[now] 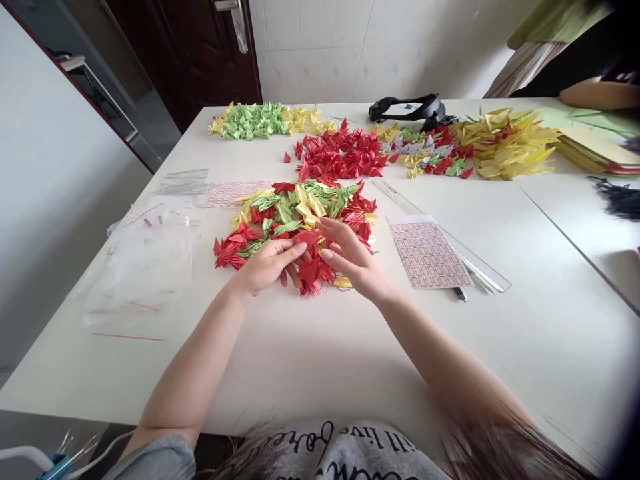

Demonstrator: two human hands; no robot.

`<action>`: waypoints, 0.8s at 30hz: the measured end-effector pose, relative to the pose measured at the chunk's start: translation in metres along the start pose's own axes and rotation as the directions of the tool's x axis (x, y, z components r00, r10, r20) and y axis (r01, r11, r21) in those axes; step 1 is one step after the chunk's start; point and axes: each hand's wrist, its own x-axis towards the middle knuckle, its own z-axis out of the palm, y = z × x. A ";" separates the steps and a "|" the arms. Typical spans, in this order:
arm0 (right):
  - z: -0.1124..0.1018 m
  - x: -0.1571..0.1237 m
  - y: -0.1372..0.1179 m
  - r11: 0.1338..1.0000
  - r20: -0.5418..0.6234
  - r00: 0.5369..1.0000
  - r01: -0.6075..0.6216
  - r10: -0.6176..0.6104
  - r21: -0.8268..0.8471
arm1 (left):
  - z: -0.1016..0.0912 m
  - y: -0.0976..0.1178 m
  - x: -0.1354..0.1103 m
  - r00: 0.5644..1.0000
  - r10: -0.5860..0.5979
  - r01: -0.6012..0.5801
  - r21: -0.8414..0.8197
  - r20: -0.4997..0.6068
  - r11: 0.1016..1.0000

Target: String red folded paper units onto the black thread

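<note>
Origami cranes [305, 213] pile on the worktop [450, 347] under left hand [267, 267] and right hand [350, 253], fingers [333, 230] spread, touching them, gripping nothing.

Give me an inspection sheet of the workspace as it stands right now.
surface: white table, with a seam toward the right.
job's things: pile of red, yellow and green paper cranes; further crane piles beyond it.
clutter: clear plastic bags, pink label sheet, clear ruler, pen.
hands: left hand and right hand, both open, touching the pile.
cables: white cord below the table edge, lower left.
surroundings: dark wooden door, tiled wall, co-worker's forearm.
</note>
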 end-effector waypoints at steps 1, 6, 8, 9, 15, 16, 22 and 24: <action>0.001 0.000 0.001 0.999 0.042 0.999 -0.018 0.016 0.045 | 0.000 0.000 -0.001 1.000 0.005 -0.005 0.022 0.031 1.000; 0.005 0.003 0.000 0.939 0.155 0.983 -0.147 0.102 0.311 | -0.001 0.000 0.000 0.998 0.021 -0.022 0.004 0.059 1.000; 0.004 0.003 -0.003 0.922 0.143 0.980 -0.178 0.136 0.345 | -0.002 -0.001 0.001 0.998 0.037 -0.036 -0.035 0.050 0.999; 0.002 0.003 -0.004 0.914 0.130 0.980 -0.190 0.152 0.359 | -0.003 -0.001 0.001 0.998 0.038 -0.036 -0.050 0.050 0.998; -0.004 0.003 -0.008 0.850 0.079 0.960 -0.275 0.269 0.449 | -0.004 0.000 0.000 0.992 -0.037 0.036 0.014 0.117 0.999; -0.005 0.003 -0.008 0.840 0.079 0.957 -0.283 0.279 0.462 | -0.004 0.000 -0.001 0.991 -0.024 0.021 0.022 0.132 1.000; -0.010 0.004 -0.009 0.815 -0.007 0.962 -0.228 0.273 0.532 | -0.003 0.000 -0.003 0.973 0.049 -0.058 0.035 0.227 0.998; -0.012 0.004 -0.010 0.813 -0.056 0.960 -0.199 0.273 0.547 | -0.004 0.000 -0.003 0.946 0.042 -0.054 0.028 0.322 0.998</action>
